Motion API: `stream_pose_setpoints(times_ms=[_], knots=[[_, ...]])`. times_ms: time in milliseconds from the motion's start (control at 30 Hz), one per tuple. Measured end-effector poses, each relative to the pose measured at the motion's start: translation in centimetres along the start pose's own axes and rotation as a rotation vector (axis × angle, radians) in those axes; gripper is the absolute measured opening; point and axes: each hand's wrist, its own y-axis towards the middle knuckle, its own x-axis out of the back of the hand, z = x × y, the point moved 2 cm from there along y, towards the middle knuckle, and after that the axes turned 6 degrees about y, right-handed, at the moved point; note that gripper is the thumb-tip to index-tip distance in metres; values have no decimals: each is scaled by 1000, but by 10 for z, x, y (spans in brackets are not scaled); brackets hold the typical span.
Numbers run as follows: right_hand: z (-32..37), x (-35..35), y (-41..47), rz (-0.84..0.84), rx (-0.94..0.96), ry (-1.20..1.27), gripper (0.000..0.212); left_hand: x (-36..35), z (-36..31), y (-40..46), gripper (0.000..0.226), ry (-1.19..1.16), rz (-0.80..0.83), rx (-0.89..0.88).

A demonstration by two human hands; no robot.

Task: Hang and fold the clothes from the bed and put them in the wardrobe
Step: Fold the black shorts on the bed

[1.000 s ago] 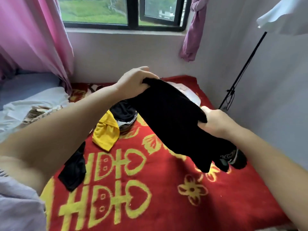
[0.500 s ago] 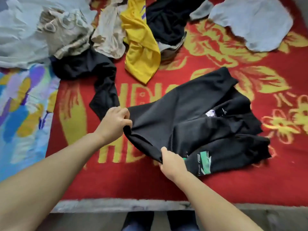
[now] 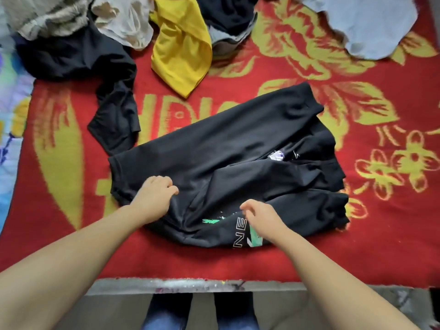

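Left of the black shirt (image 3: 226, 167), a limp dark garment (image 3: 114, 115) trails across the red woven blanket (image 3: 309, 258). The shirt lies rumpled and partly folded, matte, on the blanket near the bed's front edge. The left hand (image 3: 154, 198) bunches its soft cloth in curled fingers. The right hand (image 3: 259, 217) pinches fabric by the green print. Beyond the shirt lies a smooth yellow garment (image 3: 183, 51); far right of it, a pale grey one (image 3: 371, 22).

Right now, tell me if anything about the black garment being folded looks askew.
The black shirt lies skewed on the red blanket, bunched under both hands, its printed near edge crumpled and layers fanned unevenly at right.
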Motion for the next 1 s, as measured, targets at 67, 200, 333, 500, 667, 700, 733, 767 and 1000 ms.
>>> stream_pose_setpoints(times_ms=[67,200,333,500,667,700,733,767,1000], knots=[[-33,50,5,-153,-99,22,27,10,-52,16,28,-93,-24,-78],[-91,121,22,-314,-200,-95,38,0,-151,37,30,-242,74,-120],[-126,163,52,-328,-124,-317,58,-24,-206,46,48,-275,193,-61],[-157,184,82,-359,-328,-185,77,-44,-239,27,27,-164,214,-150],[-177,153,47,-531,-302,-106,66,-47,-237,-3,23,-222,181,-63],[-180,146,40,-506,-313,-75,66,-45,-235,-6,22,-247,174,-80],[-185,140,35,-476,-336,-37,66,-46,-233,-7,22,-271,176,-114],[-188,136,31,-452,-362,10,68,-46,-230,-7,22,-293,194,-149],[-195,133,7,-386,-242,145,38,-33,-224,11,21,-679,287,131]])
